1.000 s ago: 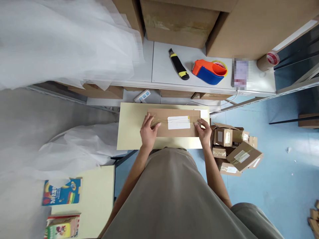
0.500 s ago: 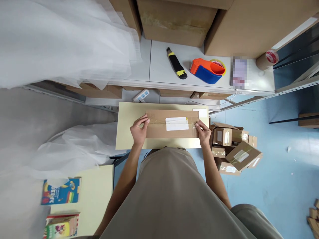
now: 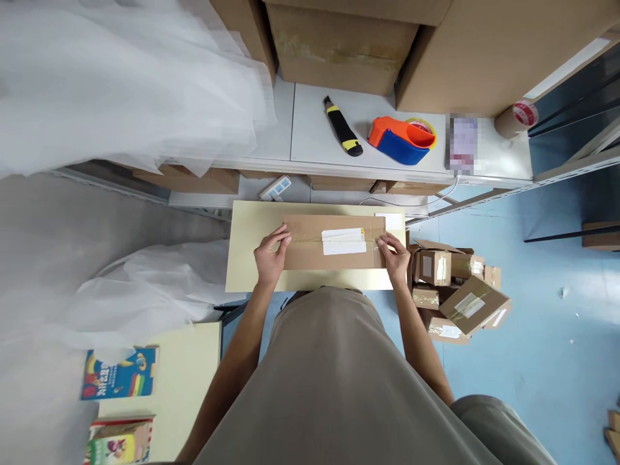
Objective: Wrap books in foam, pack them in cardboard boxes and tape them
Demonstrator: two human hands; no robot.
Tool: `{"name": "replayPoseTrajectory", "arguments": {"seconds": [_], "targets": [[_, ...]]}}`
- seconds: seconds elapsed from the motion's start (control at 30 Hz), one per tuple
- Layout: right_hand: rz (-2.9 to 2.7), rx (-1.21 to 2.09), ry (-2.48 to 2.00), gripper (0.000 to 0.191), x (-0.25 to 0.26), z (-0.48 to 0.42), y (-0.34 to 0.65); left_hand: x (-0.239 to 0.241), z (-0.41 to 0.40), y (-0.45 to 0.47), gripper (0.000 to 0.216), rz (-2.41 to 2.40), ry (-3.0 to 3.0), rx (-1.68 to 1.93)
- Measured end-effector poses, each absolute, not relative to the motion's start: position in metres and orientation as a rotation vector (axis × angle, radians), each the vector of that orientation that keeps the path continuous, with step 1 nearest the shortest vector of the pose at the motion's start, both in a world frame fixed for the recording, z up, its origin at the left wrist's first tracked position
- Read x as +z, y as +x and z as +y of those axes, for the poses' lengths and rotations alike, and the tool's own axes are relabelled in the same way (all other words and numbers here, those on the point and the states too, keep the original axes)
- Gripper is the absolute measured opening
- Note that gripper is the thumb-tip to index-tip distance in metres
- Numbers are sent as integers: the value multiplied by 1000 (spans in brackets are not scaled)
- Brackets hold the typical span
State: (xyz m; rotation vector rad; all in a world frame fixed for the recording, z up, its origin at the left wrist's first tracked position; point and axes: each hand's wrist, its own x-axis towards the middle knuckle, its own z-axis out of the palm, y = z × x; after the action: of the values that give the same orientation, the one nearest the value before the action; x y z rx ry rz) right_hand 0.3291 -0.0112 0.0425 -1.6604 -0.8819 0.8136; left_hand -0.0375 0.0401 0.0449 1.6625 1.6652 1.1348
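A long, flat cardboard box (image 3: 305, 255) lies across the pale yellow table (image 3: 245, 258) in front of me. Clear tape runs along its middle, over a white label (image 3: 344, 245). At the box's left end, my left hand (image 3: 271, 255) grips the edge, thumb and fingers closed on it. My right hand (image 3: 394, 256) pinches the opposite end near the tape. A white slip (image 3: 389, 221) lies at the table's far right corner, partly behind the box.
A shelf ahead holds a box cutter (image 3: 343, 127), an orange and blue tape dispenser (image 3: 400, 141), a tape roll (image 3: 516, 119) and large cartons (image 3: 339, 55). Cardboard boxes (image 3: 455, 290) are piled to the right. White wrapping sheet (image 3: 121, 84) hangs at left; books (image 3: 119, 372) lie on a side table.
Both hands keep their grip at the box's ends, and the box stays where it was. The view has shifted only slightly.
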Motion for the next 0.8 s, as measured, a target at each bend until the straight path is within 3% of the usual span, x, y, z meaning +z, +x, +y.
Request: {"name": "replayPoseTrajectory", "arguments": {"seconds": [0.23,0.37,0.57,0.7,0.8], "targets": [[-1120,783,-1707,53,49,-11,337,53,40,-40,29,1652,1818,1051],[-1440,555,-1747,49,67,-7,341,74,47,-34,24,1698,1982,946],[-1744,114,-1650,37,148,53,348,144,85,14,27,1552,2131,1163],[-1878,-74,-1712,46,199,121,354,199,114,61,28,1388,2214,1305],[-1926,-107,-1847,52,210,168,356,227,126,92,29,1282,2243,1360]]}}
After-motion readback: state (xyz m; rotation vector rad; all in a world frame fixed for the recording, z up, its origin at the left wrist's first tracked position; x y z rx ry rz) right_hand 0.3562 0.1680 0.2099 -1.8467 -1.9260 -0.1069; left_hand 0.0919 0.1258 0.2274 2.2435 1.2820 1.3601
